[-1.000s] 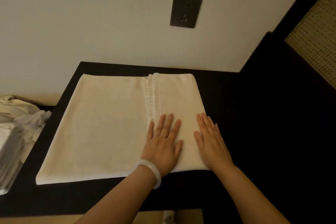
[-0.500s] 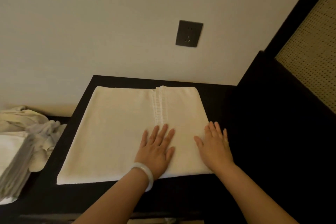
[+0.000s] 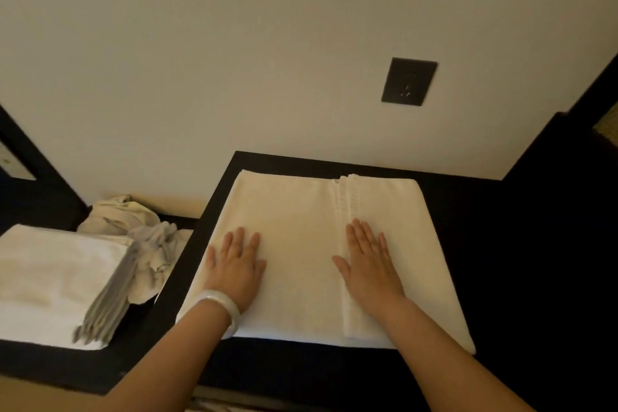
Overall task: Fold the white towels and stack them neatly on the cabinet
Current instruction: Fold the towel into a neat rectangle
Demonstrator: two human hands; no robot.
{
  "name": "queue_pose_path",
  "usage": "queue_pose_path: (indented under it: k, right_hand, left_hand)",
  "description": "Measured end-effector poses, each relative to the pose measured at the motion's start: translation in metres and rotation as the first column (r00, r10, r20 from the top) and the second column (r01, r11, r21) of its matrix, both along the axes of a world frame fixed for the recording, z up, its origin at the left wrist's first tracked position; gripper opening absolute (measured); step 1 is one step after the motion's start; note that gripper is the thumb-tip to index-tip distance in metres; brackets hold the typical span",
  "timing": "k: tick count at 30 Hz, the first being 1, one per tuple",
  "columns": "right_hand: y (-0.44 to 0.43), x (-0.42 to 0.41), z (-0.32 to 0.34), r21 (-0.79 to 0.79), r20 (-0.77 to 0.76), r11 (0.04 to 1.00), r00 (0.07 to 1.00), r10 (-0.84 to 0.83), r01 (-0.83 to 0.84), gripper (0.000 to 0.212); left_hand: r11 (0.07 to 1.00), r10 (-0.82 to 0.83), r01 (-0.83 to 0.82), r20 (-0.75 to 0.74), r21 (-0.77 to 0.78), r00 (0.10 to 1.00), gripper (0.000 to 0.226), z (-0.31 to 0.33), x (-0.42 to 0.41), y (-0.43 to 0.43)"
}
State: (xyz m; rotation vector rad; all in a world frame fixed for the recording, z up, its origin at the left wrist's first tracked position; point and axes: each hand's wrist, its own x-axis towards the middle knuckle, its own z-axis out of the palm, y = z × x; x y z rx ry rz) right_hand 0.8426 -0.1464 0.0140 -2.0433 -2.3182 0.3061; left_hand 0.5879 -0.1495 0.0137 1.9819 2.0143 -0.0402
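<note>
A folded white towel lies flat on the dark cabinet top, with a ribbed hem running front to back right of its middle. My left hand, a pale bangle on its wrist, presses flat on the towel's left part with fingers straight. My right hand lies flat over the hem strip, fingers spread. To the left, on a lower dark surface, sits a stack of folded white towels.
A crumpled pile of unfolded cloth lies behind the stack, against the wall. A dark wall socket sits above the cabinet. A dark panel rises at the cabinet's right side.
My left hand has slid left across the towel, away from the hem. My right hand has moved left from the towel's right edge onto the hem strip. The view has shifted left.
</note>
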Motion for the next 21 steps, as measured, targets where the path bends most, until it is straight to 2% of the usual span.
queue_pose_path:
  k: [3, 6, 9, 11, 12, 13, 14, 15, 17, 19, 20, 21]
  right_hand:
    - [0.0, -0.006, -0.006, -0.019, 0.059, 1.0, 0.998, 0.005, -0.004, 0.072]
    - [-0.001, -0.003, -0.011, -0.008, 0.042, 1.0, 0.999, 0.005, -0.005, 0.072]
    - [0.0, -0.001, -0.014, -0.003, 0.013, 1.0, 1.0, 0.01, -0.01, 0.074]
    - [0.001, 0.003, -0.014, -0.01, -0.06, 1.0, 0.998, 0.008, -0.009, 0.074]
    - [0.003, 0.006, -0.013, -0.028, -0.134, 1.0, 0.991, 0.002, -0.006, 0.071]
    - [0.005, 0.009, -0.01, -0.053, -0.222, 0.999, 0.975, -0.006, -0.005, 0.067]
    - [0.005, 0.012, -0.007, -0.077, -0.295, 0.997, 0.955, -0.015, -0.008, 0.063]
    - [0.005, 0.014, -0.005, -0.094, -0.34, 0.996, 0.94, -0.021, -0.012, 0.06]
    - [0.005, 0.014, 0.002, -0.12, -0.389, 0.993, 0.92, -0.037, -0.011, 0.057]
    - [0.005, 0.014, 0.013, -0.206, -0.537, 0.978, 0.833, -0.136, 0.028, 0.054]
    - [0.005, 0.016, 0.021, -0.284, -0.656, 0.957, 0.716, -0.236, 0.055, 0.052]
    - [0.003, 0.021, 0.031, -0.371, -0.767, 0.925, 0.534, -0.357, 0.085, 0.052]
  left_hand:
    - [0.992, 0.124, -0.124, 0.008, -0.011, 0.992, 0.065, 0.006, -0.017, 0.008]
    - [0.96, 0.28, -0.28, 0.031, -0.006, 0.96, 0.071, 0.014, -0.025, 0.015]
    - [0.902, 0.431, -0.426, 0.18, -0.07, 0.884, 0.07, 0.023, -0.032, 0.028]
    - [0.838, 0.545, -0.504, 0.367, -0.208, 0.754, 0.063, 0.029, -0.041, 0.041]
    - [0.779, 0.625, -0.535, 0.47, -0.328, 0.623, 0.057, 0.033, -0.048, 0.045]
    - [0.716, 0.692, -0.528, 0.56, -0.456, 0.455, 0.052, 0.039, -0.054, 0.047]
    - [0.682, 0.724, -0.48, 0.602, -0.552, 0.337, 0.045, 0.047, -0.059, 0.046]
    - [0.69, 0.72, -0.393, 0.633, -0.608, 0.283, 0.039, 0.057, -0.06, 0.044]
    - [0.767, 0.642, -0.198, 0.722, -0.61, 0.26, 0.041, 0.076, -0.053, 0.046]
    - [0.837, 0.54, -0.057, 0.807, -0.544, 0.24, 0.048, 0.099, -0.028, 0.051]
    - [0.86, 0.499, -0.01, 0.835, -0.511, 0.232, 0.048, 0.11, -0.01, 0.055]
    - [0.878, 0.459, 0.026, 0.854, -0.479, 0.244, 0.047, 0.119, 0.011, 0.059]
